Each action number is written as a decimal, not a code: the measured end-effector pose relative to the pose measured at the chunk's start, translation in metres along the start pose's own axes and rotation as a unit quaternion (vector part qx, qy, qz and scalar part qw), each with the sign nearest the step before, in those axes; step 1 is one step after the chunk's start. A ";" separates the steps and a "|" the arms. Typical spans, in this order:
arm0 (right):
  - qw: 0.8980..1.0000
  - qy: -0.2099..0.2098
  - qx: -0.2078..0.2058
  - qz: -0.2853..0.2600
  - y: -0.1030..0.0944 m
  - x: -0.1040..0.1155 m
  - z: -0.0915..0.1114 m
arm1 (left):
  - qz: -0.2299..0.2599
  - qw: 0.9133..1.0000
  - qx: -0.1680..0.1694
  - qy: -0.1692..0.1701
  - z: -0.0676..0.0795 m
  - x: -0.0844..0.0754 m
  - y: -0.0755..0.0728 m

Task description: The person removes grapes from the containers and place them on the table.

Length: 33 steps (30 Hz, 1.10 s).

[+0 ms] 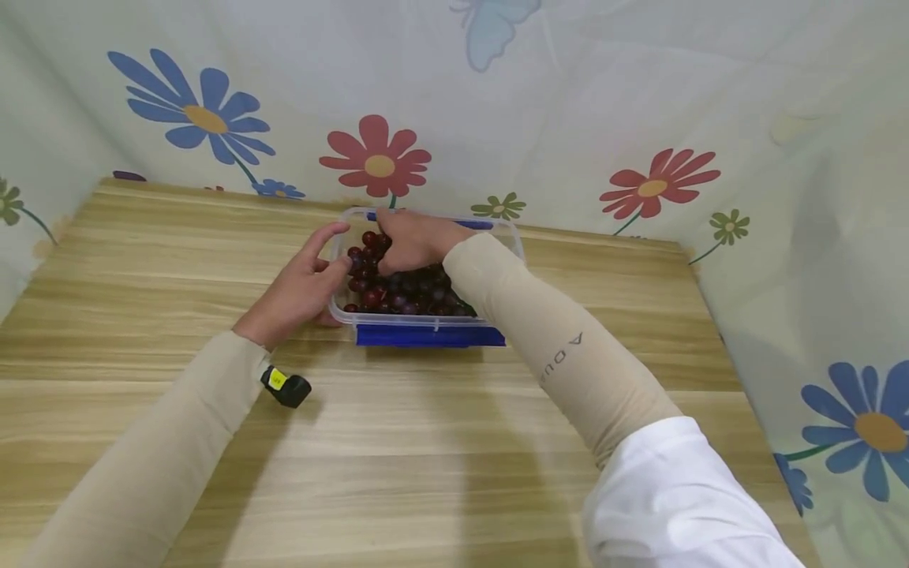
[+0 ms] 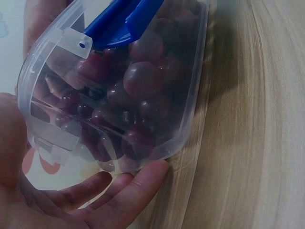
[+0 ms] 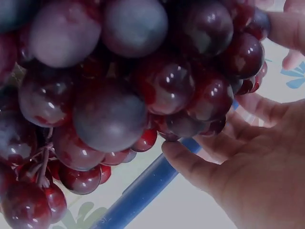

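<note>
A clear plastic container (image 1: 435, 321) with blue latches holds a bunch of dark red and purple grapes (image 1: 408, 304). My left hand (image 1: 294, 288) grips the container's left end. Its thumb lies over the rim beside the grapes, and other fingers (image 2: 138, 191) touch the outer wall near the bottom. From above, my right hand (image 1: 415, 241) reaches into the container. In the right wrist view its fingers (image 3: 190, 164) curl against one end of the bunch, holding it; some fingertips are hidden behind the grapes.
The container stands on a wood-grain table (image 1: 341, 473) near its back edge. Behind it hangs a white cloth (image 1: 568, 118) printed with flowers. A small black device (image 1: 287, 388) is strapped on the left wrist.
</note>
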State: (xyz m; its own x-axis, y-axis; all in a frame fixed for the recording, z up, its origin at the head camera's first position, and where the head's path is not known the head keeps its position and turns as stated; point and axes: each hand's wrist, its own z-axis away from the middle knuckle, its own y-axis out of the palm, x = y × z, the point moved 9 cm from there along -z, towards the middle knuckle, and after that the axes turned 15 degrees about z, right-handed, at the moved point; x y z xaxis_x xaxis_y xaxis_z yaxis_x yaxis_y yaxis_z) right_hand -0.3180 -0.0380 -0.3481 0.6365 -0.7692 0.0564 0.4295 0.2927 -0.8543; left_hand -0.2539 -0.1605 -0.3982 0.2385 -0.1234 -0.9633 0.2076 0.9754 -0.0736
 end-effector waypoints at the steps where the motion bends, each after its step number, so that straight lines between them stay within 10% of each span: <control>1: 1.000 0.000 0.000 0.006 0.000 0.000 0.000 | -0.001 1.000 -0.001 0.002 0.000 0.000 0.000; 22: 0.998 0.014 0.057 -0.031 0.013 0.000 -0.007 | -0.011 1.000 -0.005 0.003 0.001 0.000 0.002; 33: 0.998 -0.006 0.005 -0.062 0.008 -0.004 -0.010 | -0.010 1.000 -0.002 0.006 -0.001 0.001 0.006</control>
State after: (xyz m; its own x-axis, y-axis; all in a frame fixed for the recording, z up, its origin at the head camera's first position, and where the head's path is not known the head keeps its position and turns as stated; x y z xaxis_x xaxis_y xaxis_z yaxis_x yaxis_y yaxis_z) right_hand -0.3239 -0.0380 -0.3602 0.5857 -0.7932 0.1666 0.5107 0.2016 -0.8358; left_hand -0.2533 -0.1550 -0.3997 0.2235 -0.1415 -0.9644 0.2086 0.9734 -0.0945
